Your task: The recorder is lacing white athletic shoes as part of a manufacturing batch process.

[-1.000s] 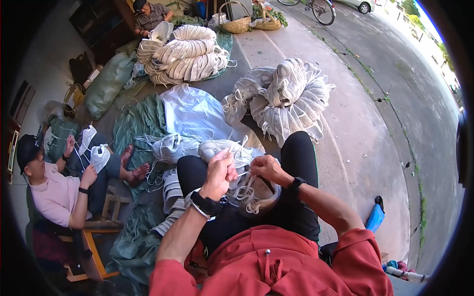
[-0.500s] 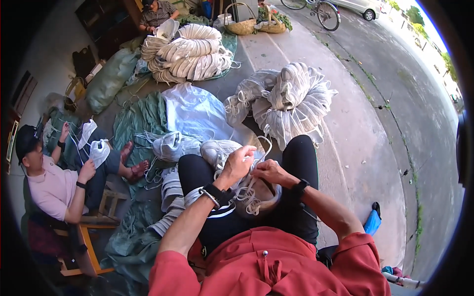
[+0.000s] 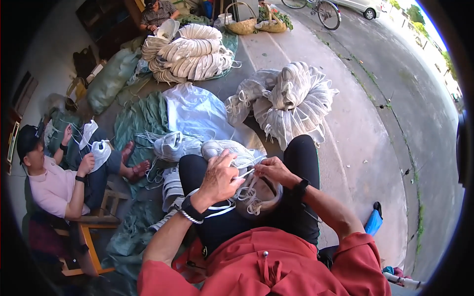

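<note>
A white lace-up shoe upper (image 3: 264, 200) lies across my lap, its heel opening toward me and loose white laces over it. My right hand (image 3: 276, 170) pinches a white shoelace (image 3: 247, 172) above the upper. My left hand (image 3: 220, 178) is closed around that lace, which runs between both hands; its fingertips are partly hidden. Just beyond my hands, between my knees, lies another white upper (image 3: 232, 150), partly covered by my fingers. A loose lace end (image 3: 219, 209) trails across my left thigh.
Stacked white uppers (image 3: 296, 106) form a large bundle ahead right; another pile (image 3: 192, 52) sits farther back. A smaller white bundle (image 3: 175, 145) lies by my left knee. At left, a seated person (image 3: 54, 172) holds white uppers (image 3: 101, 155) near a wooden stool (image 3: 94, 246). A second person (image 3: 157, 15) sits far back.
My left hand has moved down and to the left, drawing the lace away from the right hand. The right hand has stayed nearly in place.
</note>
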Action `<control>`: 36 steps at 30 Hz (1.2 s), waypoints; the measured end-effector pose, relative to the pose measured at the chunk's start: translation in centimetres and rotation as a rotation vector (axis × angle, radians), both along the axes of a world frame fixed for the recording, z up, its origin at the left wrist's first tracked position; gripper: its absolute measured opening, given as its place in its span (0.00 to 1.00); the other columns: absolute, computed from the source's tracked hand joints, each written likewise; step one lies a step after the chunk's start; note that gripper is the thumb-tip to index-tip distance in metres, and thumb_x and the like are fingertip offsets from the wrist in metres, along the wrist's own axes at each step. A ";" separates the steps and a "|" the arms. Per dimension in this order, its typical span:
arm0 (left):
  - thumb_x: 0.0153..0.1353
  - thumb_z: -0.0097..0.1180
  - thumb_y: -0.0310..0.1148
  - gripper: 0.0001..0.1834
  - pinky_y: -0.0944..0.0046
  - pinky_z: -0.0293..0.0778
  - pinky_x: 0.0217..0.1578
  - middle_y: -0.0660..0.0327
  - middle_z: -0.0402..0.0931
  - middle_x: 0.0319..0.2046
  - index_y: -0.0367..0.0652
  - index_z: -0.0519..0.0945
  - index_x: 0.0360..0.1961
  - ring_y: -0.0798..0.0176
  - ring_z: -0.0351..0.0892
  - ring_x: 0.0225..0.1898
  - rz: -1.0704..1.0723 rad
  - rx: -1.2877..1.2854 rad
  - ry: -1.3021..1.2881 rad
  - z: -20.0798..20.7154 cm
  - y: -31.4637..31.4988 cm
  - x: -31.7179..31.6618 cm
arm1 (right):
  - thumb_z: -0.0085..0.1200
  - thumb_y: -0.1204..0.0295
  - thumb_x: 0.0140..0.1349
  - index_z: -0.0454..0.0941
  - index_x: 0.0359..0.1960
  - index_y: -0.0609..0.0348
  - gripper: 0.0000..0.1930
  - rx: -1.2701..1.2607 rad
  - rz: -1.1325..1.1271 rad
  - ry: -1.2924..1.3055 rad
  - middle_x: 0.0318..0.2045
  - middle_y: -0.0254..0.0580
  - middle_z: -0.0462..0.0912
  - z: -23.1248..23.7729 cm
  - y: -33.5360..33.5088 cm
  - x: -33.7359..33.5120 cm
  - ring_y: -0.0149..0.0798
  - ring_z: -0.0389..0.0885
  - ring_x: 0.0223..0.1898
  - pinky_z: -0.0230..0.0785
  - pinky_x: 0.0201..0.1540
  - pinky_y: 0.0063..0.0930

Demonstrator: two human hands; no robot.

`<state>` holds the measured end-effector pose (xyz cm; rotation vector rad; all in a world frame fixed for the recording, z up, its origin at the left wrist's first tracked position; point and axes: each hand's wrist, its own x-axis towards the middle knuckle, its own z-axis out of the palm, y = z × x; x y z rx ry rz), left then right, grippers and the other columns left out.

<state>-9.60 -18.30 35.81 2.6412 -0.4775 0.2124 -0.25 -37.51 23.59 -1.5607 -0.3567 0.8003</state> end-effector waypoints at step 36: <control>0.49 0.50 0.32 0.09 0.56 0.72 0.31 0.49 0.77 0.24 0.42 0.81 0.26 0.48 0.78 0.28 0.258 -0.312 0.293 -11.8 -2.8 4.1 | 0.49 0.74 0.52 0.67 0.26 0.62 0.05 -0.433 -0.110 -1.008 0.24 0.55 0.73 -0.7 2.0 -1.1 0.58 0.73 0.25 0.66 0.26 0.45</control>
